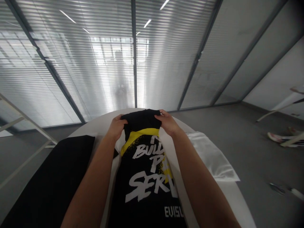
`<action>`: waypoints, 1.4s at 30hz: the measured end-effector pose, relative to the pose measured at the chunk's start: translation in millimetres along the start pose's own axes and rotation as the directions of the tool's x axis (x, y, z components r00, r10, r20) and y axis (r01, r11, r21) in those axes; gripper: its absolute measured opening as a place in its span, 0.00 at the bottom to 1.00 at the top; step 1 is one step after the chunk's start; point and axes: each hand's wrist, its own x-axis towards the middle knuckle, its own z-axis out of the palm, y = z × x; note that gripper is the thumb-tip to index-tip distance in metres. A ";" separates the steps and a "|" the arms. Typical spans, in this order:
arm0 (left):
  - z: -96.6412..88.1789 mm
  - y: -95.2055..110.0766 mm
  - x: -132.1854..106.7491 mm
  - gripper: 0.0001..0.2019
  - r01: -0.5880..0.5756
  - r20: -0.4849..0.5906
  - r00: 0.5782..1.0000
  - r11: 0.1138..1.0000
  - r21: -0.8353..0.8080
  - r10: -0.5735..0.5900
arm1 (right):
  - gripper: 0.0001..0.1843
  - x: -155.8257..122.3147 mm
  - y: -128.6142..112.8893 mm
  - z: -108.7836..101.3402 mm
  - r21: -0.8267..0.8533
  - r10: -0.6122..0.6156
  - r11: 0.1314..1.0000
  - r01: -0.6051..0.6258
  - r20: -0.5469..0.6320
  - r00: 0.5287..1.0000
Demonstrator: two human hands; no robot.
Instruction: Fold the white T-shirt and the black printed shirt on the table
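A black garment [142, 164] with white lettering and a yellow band lies lengthwise in front of me on a round white table [95, 122]. It looks like a shirt folded narrow, though its full shape is hidden. My left hand [117, 127] grips the far left corner of the cloth, thumb on top. At the far right corner my right hand [168, 123] pinches the same cloth between thumb and fingers. Between both hands the plain black far end is folded over and held taut, slightly raised.
A folded black cloth [54, 174] lies left of my left arm, and a shiny white cloth [211, 155] hangs over the table's right side. A pale metal frame [26, 123] stands at left. Glass panels with blinds [156, 63] rise behind. A shoe [275, 137] shows at right.
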 end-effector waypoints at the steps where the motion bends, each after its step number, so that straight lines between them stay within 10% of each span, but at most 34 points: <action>1: -0.3 2.7 -2.2 0.11 -0.008 -0.002 1.000 0.999 0.041 0.008 | 0.15 -4.2 -3.6 -0.5 -0.025 -0.021 0.999 0.021 -0.001 1.000; 11: -4.3 14.9 -62.4 0.08 -0.173 0.067 0.985 0.933 0.314 0.160 | 0.29 -73.0 -15.5 -22.3 -0.310 -0.147 0.935 0.170 0.097 0.984; 19: -29.9 9.3 -118.9 0.22 -0.402 0.401 0.900 0.675 0.619 0.168 | 0.24 -139.2 -15.6 -8.8 -0.659 -0.196 0.633 0.407 0.372 0.907; 28: -44.1 -36.6 -140.5 0.22 -0.442 0.424 0.891 0.514 0.735 0.160 | 0.22 -179.3 10.2 9.4 -0.884 -0.043 0.304 0.357 0.361 0.931; 36: -43.4 -18.8 -139.0 0.14 -0.366 0.332 0.929 0.547 0.753 0.166 | 0.21 -191.5 22.3 10.2 -0.738 -0.122 0.562 0.374 0.373 0.920; 42: -37.2 -6.1 -142.3 0.13 -0.174 0.245 0.969 0.760 0.626 0.021 | 0.15 -175.2 27.2 -9.7 -0.527 -0.031 0.849 0.041 0.027 0.999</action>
